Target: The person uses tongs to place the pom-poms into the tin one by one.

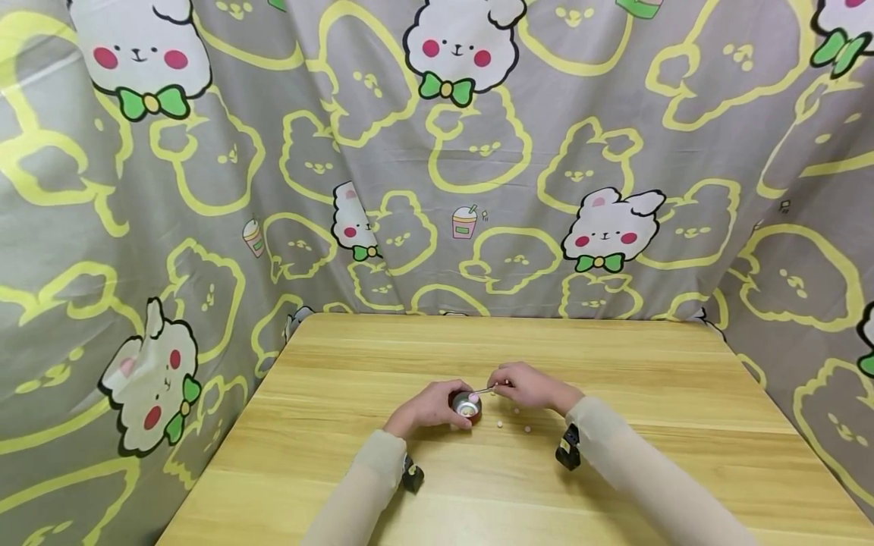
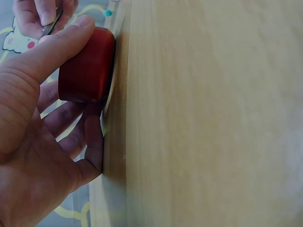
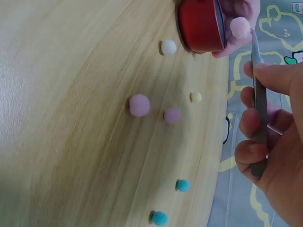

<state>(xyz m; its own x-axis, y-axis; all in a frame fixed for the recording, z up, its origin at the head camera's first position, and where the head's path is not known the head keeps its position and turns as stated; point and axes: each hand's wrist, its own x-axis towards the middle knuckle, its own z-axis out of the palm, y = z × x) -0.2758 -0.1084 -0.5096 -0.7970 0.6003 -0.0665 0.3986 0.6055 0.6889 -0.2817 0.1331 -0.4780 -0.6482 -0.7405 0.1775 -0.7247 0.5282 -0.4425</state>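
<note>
Tweezers [image 3: 258, 109] are pinched between the thumb and curled fingers of the right hand [image 1: 526, 385], and at their tip they carry a light pink ball [image 3: 240, 28]. This ball is over the mouth of a red cup [image 2: 87, 66], ahead of the right fingers, and it is not yet released. The cup stands on the surface [image 1: 478, 485], between the thumb and the fingers of the left hand [image 1: 432, 406], which grasp it from its sides. At the cup's bottom there is a pale thing [image 1: 468, 412]; perhaps some balls are already placed, but it is too small to tell, so I cannot count what is done. What is left can be seen better: on the surface, below the right fingers, lie a white ball [image 3: 168, 47] near the cup, a cream ball [image 3: 195, 97], a big pink ball [image 3: 139, 105], a small pink ball [image 3: 172, 115] and, farthest from the left fingers, one blue ball [image 3: 183, 185] and another blue ball [image 3: 159, 218].
</note>
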